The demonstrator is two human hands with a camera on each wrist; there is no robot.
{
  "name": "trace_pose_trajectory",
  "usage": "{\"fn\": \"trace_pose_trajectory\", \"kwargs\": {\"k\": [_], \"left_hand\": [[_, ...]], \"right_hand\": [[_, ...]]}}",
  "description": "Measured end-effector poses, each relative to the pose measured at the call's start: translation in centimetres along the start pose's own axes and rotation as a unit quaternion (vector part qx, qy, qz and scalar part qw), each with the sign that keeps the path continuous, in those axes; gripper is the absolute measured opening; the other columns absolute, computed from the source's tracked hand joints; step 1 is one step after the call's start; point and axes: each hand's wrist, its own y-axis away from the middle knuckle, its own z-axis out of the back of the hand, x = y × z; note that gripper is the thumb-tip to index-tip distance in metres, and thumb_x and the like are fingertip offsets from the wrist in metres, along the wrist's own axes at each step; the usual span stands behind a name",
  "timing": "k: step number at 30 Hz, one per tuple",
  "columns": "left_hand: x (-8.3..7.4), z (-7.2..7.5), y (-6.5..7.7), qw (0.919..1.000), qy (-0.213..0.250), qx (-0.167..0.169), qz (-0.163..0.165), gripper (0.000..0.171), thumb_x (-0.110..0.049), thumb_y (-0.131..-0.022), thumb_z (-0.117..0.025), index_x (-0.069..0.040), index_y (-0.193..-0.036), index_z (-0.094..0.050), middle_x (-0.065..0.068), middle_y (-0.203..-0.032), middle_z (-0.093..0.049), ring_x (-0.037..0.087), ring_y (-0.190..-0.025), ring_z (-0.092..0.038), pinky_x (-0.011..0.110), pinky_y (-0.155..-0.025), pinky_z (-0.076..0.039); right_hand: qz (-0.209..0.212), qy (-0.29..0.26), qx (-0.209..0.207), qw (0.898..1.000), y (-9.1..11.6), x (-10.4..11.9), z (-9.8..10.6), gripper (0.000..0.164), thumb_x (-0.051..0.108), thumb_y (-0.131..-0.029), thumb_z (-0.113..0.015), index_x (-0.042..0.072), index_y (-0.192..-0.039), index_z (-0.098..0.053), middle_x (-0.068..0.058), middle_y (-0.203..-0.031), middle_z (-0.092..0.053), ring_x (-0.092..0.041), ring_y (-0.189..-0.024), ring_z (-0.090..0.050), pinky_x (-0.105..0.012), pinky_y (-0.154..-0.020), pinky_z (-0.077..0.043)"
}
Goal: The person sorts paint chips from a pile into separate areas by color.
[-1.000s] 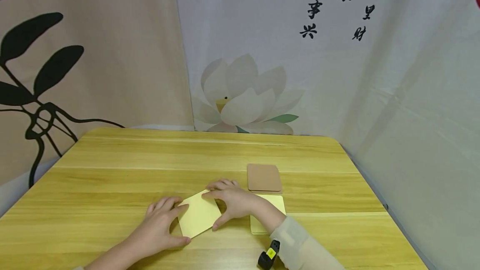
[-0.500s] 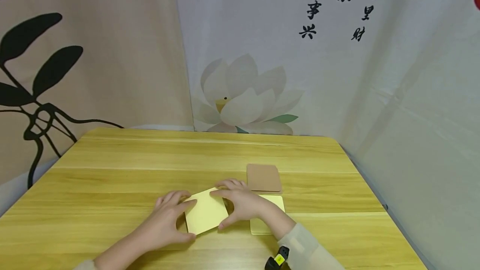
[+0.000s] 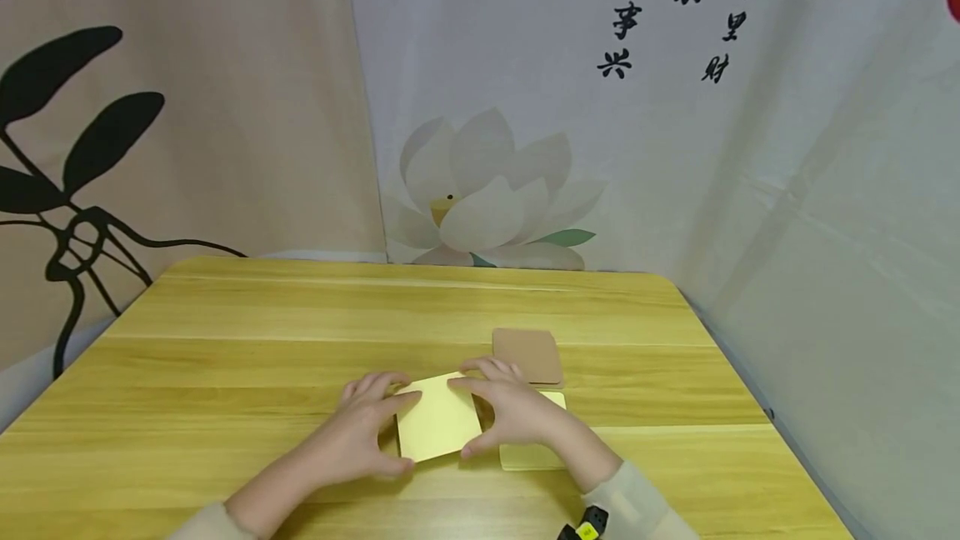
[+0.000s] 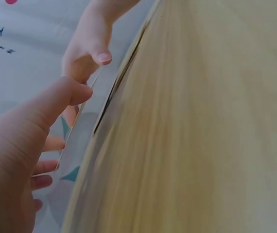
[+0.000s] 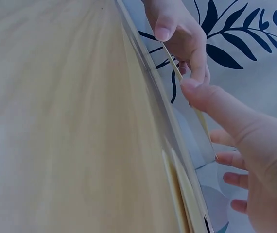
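Note:
A thin, square pale-yellow card [image 3: 438, 422] is raised over the table between both hands. The left hand [image 3: 358, 433] grips its left side, with the thumb at the near corner and fingers at the far one. On the right side the right hand [image 3: 512, 412] holds it the same way. Both wrist views show the card [image 5: 202, 124] nearly edge-on. Another yellow card [image 3: 528, 458] lies on the table, partly hidden under the right forearm. Behind that one sits a small stack of brown cards [image 3: 527, 355] with rounded corners.
The wooden table [image 3: 262, 373] ends at a far edge with rounded corners. Printed curtains [image 3: 495, 40] hang behind it and along the right. A black and yellow device [image 3: 587, 528] is at the right sleeve.
Both hands have moved to the right with the yellow card, which has turned so its sides run straighter. It now comes close to the yellow card on the table.

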Motion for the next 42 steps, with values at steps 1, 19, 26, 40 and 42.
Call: {"fn": "trace_pose_trajectory", "kwargs": {"k": [1,19,26,40,42], "left_hand": [[-0.1,-0.1,-0.2,1.0,0.001,0.002,0.0,0.086,-0.047,-0.062,-0.084,-0.01,-0.134,-0.057,0.01,-0.14,-0.044,0.029,-0.128,-0.034,0.058,-0.1,-0.023],[-1.9,-1.8,-3.7,0.9976,0.042,0.034,-0.044,0.083,-0.048,-0.066,-0.081,-0.012,-0.135,-0.056,0.008,-0.143,-0.04,0.025,-0.13,-0.029,0.059,-0.101,-0.021],[-2.6,-2.8,-5.0,0.9959,0.049,0.046,-0.06,0.081,-0.048,-0.066,-0.08,-0.013,-0.135,-0.056,0.007,-0.143,-0.04,0.024,-0.131,-0.029,0.06,-0.102,-0.02],[-4.5,-4.8,-7.0,0.9936,0.052,0.057,-0.083,0.08,-0.047,-0.066,-0.081,-0.01,-0.133,-0.058,0.008,-0.14,-0.043,0.026,-0.128,-0.033,0.058,-0.1,-0.024],[-4.9,-5.0,-7.2,0.993,0.054,0.068,-0.08,0.08,-0.047,-0.067,-0.081,-0.01,-0.134,-0.057,0.008,-0.141,-0.042,0.026,-0.129,-0.033,0.058,-0.101,-0.023]], "right_hand": [[-0.004,-0.001,-0.002,1.0,0.2,-0.1,0.0,0.093,0.061,-0.065,-0.078,0.022,-0.143,-0.046,-0.004,-0.147,-0.034,-0.024,-0.135,-0.026,-0.06,-0.105,-0.02],[-0.034,-0.001,-0.035,0.999,4.3,-1.7,1.4,0.094,0.059,-0.064,-0.078,0.016,-0.142,-0.048,-0.011,-0.145,-0.038,-0.031,-0.133,-0.028,-0.062,-0.104,-0.018],[-0.048,-0.018,-0.04,0.998,5.9,-2.4,1.8,0.094,0.06,-0.064,-0.078,0.014,-0.141,-0.048,-0.01,-0.144,-0.039,-0.029,-0.131,-0.03,-0.063,-0.102,-0.02],[-0.078,-0.044,-0.036,0.995,8.8,-4.0,2.4,0.093,0.056,-0.065,-0.08,0.014,-0.141,-0.048,-0.01,-0.146,-0.036,-0.034,-0.132,-0.027,-0.063,-0.099,-0.025],[-0.084,-0.048,-0.031,0.995,9.2,-4.3,2.5,0.093,0.056,-0.065,-0.079,0.015,-0.142,-0.047,-0.009,-0.146,-0.035,-0.035,-0.132,-0.027,-0.065,-0.098,-0.026]]}}
